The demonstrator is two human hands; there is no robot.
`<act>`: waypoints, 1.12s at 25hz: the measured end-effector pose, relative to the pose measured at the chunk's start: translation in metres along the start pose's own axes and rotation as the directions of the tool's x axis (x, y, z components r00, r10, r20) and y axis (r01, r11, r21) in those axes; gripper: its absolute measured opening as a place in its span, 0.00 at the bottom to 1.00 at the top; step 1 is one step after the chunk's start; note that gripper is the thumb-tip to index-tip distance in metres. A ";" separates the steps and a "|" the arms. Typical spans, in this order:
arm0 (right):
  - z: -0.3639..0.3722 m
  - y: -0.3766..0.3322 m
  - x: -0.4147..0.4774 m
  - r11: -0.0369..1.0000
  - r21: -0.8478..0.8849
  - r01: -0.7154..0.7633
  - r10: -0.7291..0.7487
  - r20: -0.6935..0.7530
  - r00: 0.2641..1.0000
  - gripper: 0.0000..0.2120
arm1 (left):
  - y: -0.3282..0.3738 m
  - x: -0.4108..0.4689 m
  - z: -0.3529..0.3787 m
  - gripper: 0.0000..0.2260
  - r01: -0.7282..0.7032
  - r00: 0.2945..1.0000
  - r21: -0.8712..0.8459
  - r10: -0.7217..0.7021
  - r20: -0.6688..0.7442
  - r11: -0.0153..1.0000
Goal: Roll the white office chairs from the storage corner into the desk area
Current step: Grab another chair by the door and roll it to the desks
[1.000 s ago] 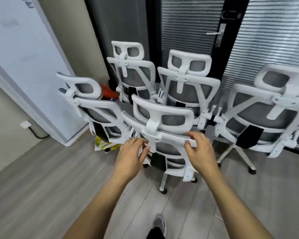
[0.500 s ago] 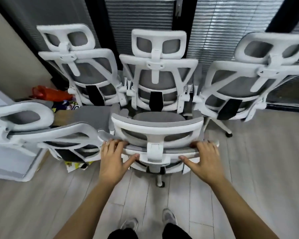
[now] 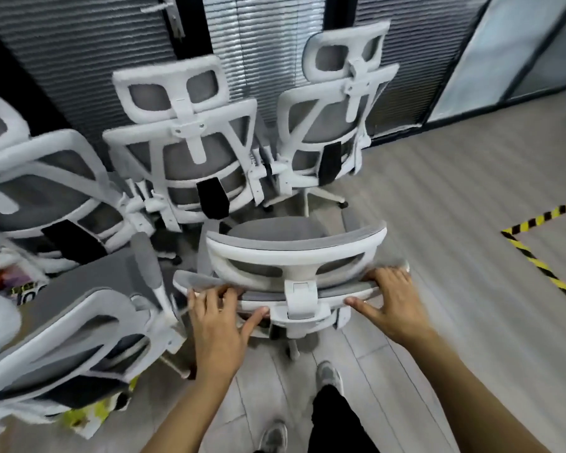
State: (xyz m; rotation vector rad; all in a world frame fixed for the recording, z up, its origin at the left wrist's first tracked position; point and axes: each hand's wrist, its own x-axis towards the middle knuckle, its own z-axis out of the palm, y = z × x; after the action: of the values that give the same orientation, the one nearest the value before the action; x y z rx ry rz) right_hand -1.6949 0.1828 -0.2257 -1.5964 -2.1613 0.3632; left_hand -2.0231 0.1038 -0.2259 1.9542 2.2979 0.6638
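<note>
A white office chair [image 3: 294, 253] with grey mesh stands right in front of me, its back toward me. My left hand [image 3: 218, 318] grips the top edge of its backrest on the left side, fingers over the edge and thumb underneath. My right hand [image 3: 392, 305] grips the same edge on the right side. Several more white chairs crowd the corner: one at my lower left [image 3: 72, 328], one at far left [image 3: 40, 191], one behind [image 3: 183, 152] and one further right [image 3: 337, 109].
Dark blinds and glass panels [image 3: 268, 44] close off the back. Grey wood floor [image 3: 455, 191] opens to the right, with yellow-black tape [image 3: 536, 263] marked on it. My feet [image 3: 330, 374] stand just behind the chair. Coloured packaging [image 3: 79, 416] lies under the lower-left chair.
The view has swung right and the held chair has rolled rightward out of the cluster, toward the open floor. Both hands keep their hold on the backrest.
</note>
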 end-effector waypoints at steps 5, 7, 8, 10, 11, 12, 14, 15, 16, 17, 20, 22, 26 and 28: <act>-0.031 0.023 -0.088 0.970 -0.065 -0.236 0.226 -0.130 0.965 0.29 | 0.042 0.007 0.022 0.26 -0.248 0.965 -0.108 0.256 0.058 0.963; -0.045 0.036 -0.121 0.944 -0.070 -0.323 0.303 -0.208 0.930 0.29 | 0.071 0.016 0.039 0.25 -0.347 0.927 -0.188 0.366 0.077 0.919; -0.051 0.044 -0.136 0.931 -0.074 -0.358 0.331 -0.247 0.911 0.29 | 0.088 0.020 0.048 0.25 -0.381 0.909 -0.230 0.409 0.083 0.895; -0.063 0.064 -0.165 0.892 -0.063 -0.447 0.407 -0.316 0.857 0.30 | 0.128 0.029 0.066 0.24 -0.443 0.865 -0.298 0.491 0.108 0.846; -0.071 0.076 -0.179 0.869 -0.042 -0.494 0.450 -0.353 0.821 0.30 | 0.154 0.033 0.077 0.24 -0.478 0.836 -0.326 0.536 0.117 0.816; -0.080 0.090 -0.191 0.848 -0.028 -0.529 0.479 -0.388 0.787 0.30 | 0.182 0.036 0.086 0.25 -0.510 0.807 -0.351 0.578 0.120 0.785; -0.099 0.123 -0.216 0.808 -0.023 -0.589 0.524 -0.432 0.734 0.30 | 0.242 0.038 0.104 0.25 -0.560 0.753 -0.404 0.648 0.118 0.724; -0.109 0.142 -0.228 0.785 -0.019 -0.619 0.551 -0.437 0.711 0.30 | 0.271 0.037 0.113 0.25 -0.574 0.731 -0.426 0.672 0.120 0.700; -0.123 0.163 -0.242 0.750 -0.007 -0.661 0.590 -0.445 0.674 0.29 | 0.306 0.035 0.125 0.25 -0.592 0.702 -0.441 0.700 0.129 0.674; -0.137 0.184 -0.254 0.715 0.002 -0.699 0.622 -0.458 0.635 0.29 | 0.339 0.033 0.138 0.25 -0.608 0.675 -0.447 0.723 0.144 0.656; -0.177 0.246 -0.278 0.645 0.042 -0.763 0.668 -0.515 0.537 0.31 | 0.438 0.029 0.175 0.25 -0.643 0.601 -0.472 0.780 0.176 0.603; -0.208 0.292 -0.293 0.592 0.062 -0.804 0.691 -0.553 0.466 0.32 | 0.513 0.026 0.199 0.26 -0.656 0.549 -0.503 0.813 0.194 0.563; -0.250 0.381 -0.321 0.526 0.088 -0.846 0.690 -0.626 0.364 0.32 | 0.639 0.023 0.242 0.29 -0.698 0.457 -0.524 0.867 0.200 0.489; -0.279 0.432 -0.336 0.474 0.130 -0.871 0.715 -0.634 0.295 0.31 | 0.712 0.015 0.266 0.29 -0.685 0.413 -0.578 0.890 0.194 0.444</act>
State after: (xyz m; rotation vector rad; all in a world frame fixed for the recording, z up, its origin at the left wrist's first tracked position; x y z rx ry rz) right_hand -1.1144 -0.0168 -0.2370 -2.4414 -0.7479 -0.1855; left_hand -1.2816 0.2710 -0.2117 2.5318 0.6806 0.5202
